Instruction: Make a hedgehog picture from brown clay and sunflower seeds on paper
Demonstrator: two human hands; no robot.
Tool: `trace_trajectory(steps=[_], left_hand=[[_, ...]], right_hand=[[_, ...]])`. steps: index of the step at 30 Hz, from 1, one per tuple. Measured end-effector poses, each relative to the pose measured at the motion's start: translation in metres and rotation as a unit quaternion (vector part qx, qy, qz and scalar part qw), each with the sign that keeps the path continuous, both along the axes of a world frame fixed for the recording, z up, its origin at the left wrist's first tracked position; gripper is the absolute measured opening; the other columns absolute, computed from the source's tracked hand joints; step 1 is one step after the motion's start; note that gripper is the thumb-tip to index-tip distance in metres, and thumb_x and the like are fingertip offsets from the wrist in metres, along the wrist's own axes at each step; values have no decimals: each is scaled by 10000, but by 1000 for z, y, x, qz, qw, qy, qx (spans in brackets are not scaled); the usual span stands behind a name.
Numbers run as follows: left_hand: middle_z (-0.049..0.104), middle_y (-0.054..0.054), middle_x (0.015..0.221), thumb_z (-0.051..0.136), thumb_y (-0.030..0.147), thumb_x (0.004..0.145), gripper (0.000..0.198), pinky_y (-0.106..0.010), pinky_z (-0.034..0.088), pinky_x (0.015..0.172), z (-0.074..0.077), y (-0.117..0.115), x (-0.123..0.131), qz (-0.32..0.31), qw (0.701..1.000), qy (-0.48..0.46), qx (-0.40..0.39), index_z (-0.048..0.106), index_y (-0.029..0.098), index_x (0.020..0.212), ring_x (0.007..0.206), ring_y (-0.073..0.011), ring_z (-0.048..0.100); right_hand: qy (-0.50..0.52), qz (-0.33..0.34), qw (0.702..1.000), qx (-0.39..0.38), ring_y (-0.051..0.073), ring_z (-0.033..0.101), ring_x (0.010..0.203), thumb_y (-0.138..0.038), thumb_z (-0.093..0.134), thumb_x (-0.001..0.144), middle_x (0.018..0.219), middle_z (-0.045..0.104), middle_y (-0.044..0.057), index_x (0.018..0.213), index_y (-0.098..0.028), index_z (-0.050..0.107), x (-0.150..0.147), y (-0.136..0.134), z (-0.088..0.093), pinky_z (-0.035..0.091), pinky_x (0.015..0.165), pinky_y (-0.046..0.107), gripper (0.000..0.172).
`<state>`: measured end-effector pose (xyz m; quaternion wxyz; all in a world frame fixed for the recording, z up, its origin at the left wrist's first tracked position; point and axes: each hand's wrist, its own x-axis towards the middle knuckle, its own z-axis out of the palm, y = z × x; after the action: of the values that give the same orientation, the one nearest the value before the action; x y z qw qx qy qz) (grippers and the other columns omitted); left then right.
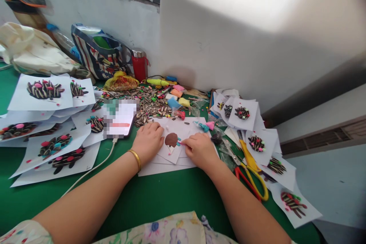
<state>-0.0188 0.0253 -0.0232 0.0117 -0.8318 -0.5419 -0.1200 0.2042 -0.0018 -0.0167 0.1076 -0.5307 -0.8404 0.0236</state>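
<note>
A small white paper card (175,155) lies on a larger stack of white paper (154,169). On the card is a flat brown clay shape (171,140) with thin drawn lines and a pink dot below it. Small blue clay pieces (179,141) sit at its right edge. My left hand (149,141) rests on the left side of the papers, fingers laid down and holding nothing visible. My right hand (201,148) has its fingers closed in a pinch, the tips at the blue pieces; what lies between them is too small to make out.
Sunflower seeds (143,101) are heaped behind the papers, near colored clay lumps (173,103). A phone (121,118) with a white cable (94,166) is at left. Scissors (253,177) lie at right. Finished seed-covered cards (64,152) pile up on both sides. A red flask (139,65) stands behind.
</note>
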Motion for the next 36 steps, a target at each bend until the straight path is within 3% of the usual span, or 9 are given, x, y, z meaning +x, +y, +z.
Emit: trace_trajectory(steps=[20,36], left_hand=[[606,-88,1155,574,274,886,185,-404,405,917,-2,1,1,6,1000,16,3,636,198,1042,1094,-266,514],[605,-95,1144,586,260,875,172,-408,406,921,-2,1,0,3,1000,8,1,646,196,1023,1090,-270,518]], right_hand=[[14,36,999,-2,172,603,786,-151,599,810,788,728,12,909,-253,762,-2,-8,4,279,717,331,216],[54,19,998,-26,174,657,836,-129,590,778,851,759,10,907,-234,757,7,-4,5,372,796,303,236]])
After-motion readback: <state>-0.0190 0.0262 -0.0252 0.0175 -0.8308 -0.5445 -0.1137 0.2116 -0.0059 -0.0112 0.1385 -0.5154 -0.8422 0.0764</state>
